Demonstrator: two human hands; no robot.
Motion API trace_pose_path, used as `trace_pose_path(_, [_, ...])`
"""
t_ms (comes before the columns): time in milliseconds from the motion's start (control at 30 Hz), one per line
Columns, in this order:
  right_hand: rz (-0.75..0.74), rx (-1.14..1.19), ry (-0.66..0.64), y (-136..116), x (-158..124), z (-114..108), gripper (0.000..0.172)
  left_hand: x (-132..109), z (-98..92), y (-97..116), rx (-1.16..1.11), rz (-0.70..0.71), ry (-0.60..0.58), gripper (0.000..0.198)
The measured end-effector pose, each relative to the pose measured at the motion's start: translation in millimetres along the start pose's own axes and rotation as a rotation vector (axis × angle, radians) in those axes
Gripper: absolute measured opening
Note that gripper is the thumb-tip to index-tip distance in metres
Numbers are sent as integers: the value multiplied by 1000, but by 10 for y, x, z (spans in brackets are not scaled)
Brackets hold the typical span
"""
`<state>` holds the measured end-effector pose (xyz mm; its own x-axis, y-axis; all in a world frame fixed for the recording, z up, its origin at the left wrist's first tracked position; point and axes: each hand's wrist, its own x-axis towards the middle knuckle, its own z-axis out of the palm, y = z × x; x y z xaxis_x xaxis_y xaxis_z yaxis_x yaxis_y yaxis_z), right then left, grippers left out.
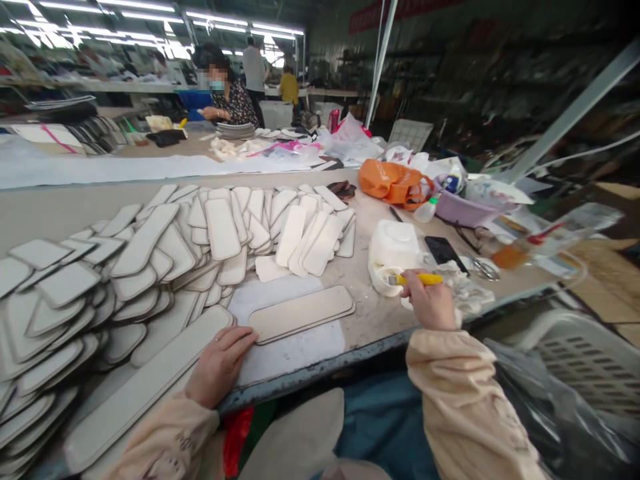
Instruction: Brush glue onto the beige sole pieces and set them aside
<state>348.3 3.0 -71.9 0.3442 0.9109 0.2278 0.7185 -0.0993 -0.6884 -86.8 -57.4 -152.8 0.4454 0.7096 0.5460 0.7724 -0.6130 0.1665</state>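
Note:
My right hand (431,303) is closed around a yellow-handled brush (425,279), whose tip reaches into the round opening of a white plastic container (395,247). Two long rounded beige pieces (303,312) lie stacked on a white sheet (333,337) at the table's near edge. My left hand (220,363) rests flat at their left end, its fingertips touching them and its fingers stretched out. Beside it, a longer pale strip (150,393) slants down to the lower left.
Heaps of rounded pieces (140,267) cover the left of the table (380,333). An orange bag (393,181), a dark phone (445,253) and a purple basin (465,210) lie right. Across the table sits a masked person (235,97). A white basket (585,360) stands lower right.

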Motion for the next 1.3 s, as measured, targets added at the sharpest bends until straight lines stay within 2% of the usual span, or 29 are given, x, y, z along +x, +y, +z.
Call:
trace_pose_path(167, [36, 160, 111, 23, 18, -68, 47, -10, -21, 30, 36, 10, -4, 22])
trace_pose_path(233, [41, 136, 139, 27, 37, -64, 45, -14, -17, 27, 34, 11, -5, 23])
trace_pose_path(367, [35, 65, 93, 24, 44, -23, 42, -7, -10, 19, 21, 22, -13, 24])
trace_pose_path(433, [24, 53, 117, 11, 17, -27, 41, 1, -14, 29, 12, 22, -11, 25])
trace_pose_path(567, [-15, 110, 274, -84, -66, -93, 34, 21, -36, 84, -12, -2, -20, 27])
trace_pose_path(633, [-26, 229, 402, -181, -93, -96, 28, 32, -45, 107, -27, -7, -21, 27])
trace_pose_path(700, [-14, 386, 453, -318, -128, -36, 23, 39, -49, 118, -42, -18, -38, 26])
trace_pose_path(767, [22, 556, 351, -485, -201, 100, 21, 41, -50, 122, -56, -36, -63, 27])
trace_pose_path(900, [93, 831, -127, -829, -483, 554, 28, 29, -45, 115, -75, -35, -68, 28])
trace_pose_path(967, [77, 861, -336, -980, -649, 805, 33, 24, -41, 106, -81, -20, -58, 27])
trace_pose_path(1033, [64, 857, -479, -1112, -799, 1023, 37, 25, -42, 101, -90, -16, -61, 27])
trace_pose_path(1133, [72, 845, -604, -1264, -964, 1260, 41, 39, -56, 105, -101, -24, -89, 27])
trace_pose_path(1300, [86, 814, -686, -1341, -1058, 1489, 44, 68, -81, 125, -101, -30, -97, 28])
